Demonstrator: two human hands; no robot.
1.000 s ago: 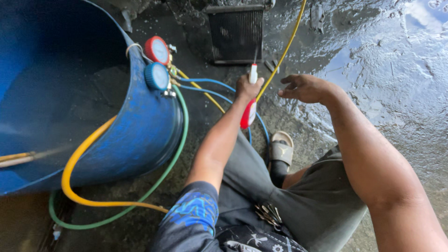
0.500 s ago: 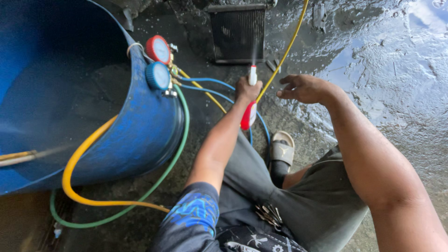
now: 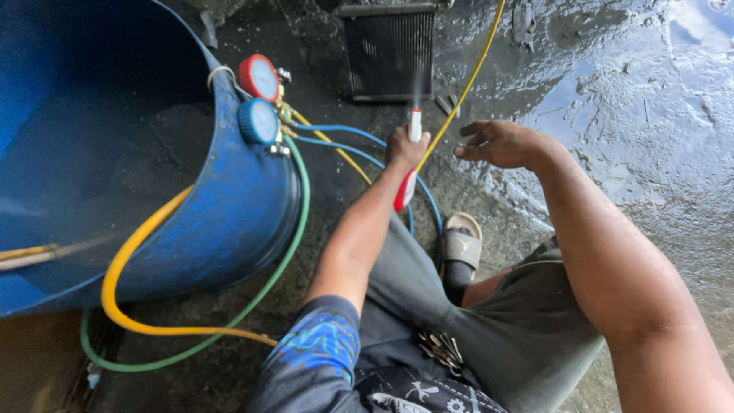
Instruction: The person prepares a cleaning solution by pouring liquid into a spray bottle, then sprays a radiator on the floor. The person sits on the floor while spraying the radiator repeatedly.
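Left hand point(image 3: 405, 147) closed around red-and-white spray nozzle point(image 3: 407, 172), aimed at black radiator point(image 3: 388, 50). Right hand point(image 3: 501, 143) open, empty, hovering beside yellow hose point(image 3: 466, 80).

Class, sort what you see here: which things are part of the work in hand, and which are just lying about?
In use:
left hand
red-and-white spray gun
finned radiator core
right hand, empty

Lying about:
blue drum
red gauge
blue gauge
green hose
sandal
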